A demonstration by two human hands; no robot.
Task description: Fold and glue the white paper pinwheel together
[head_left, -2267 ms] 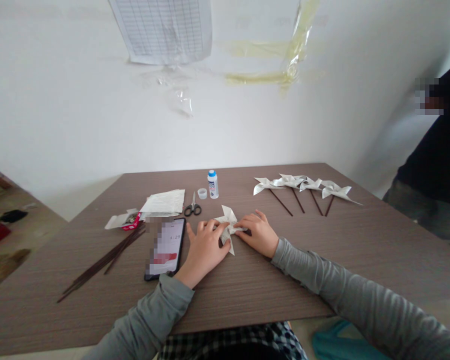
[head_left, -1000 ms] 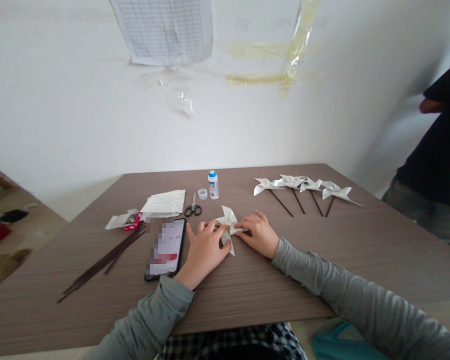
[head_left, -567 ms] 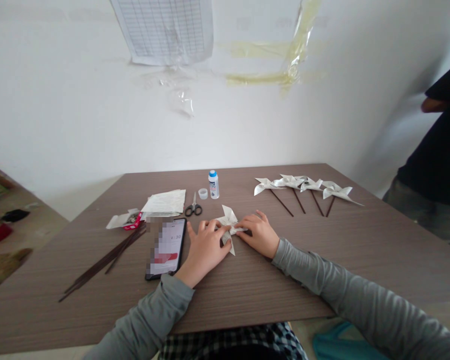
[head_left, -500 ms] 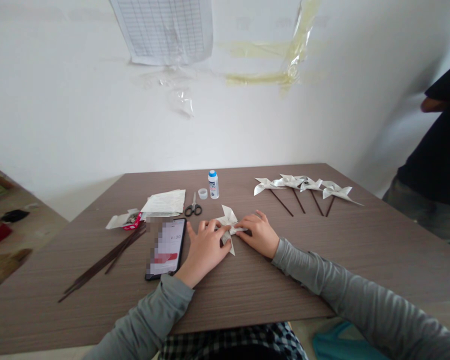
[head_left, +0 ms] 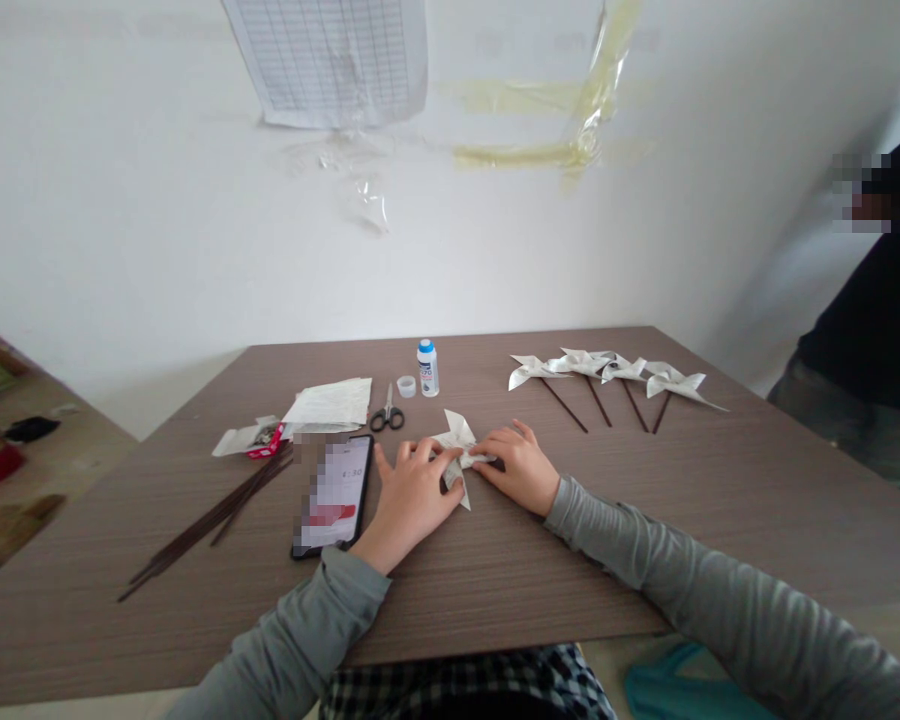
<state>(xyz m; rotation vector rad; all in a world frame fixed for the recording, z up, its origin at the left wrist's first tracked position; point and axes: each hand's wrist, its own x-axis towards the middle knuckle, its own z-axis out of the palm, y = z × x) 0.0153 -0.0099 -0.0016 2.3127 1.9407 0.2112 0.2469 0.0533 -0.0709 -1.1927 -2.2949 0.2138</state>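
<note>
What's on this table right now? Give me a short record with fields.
Left hand: pressing down on the folded paper pinwheel
Right hand: fingertips on the same pinwheel
Finished pinwheels: row on sticks, far right of the table
Phone: beside the left hand, screen lit
Loose sticks: left of the phone
Scissors, glue bottle: behind the hands
Other person: at the right edge

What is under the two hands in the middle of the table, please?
A folded white paper pinwheel lies flat under the left hand and right hand. Its pointed blades stick out; its centre is covered by the fingertips.
</note>
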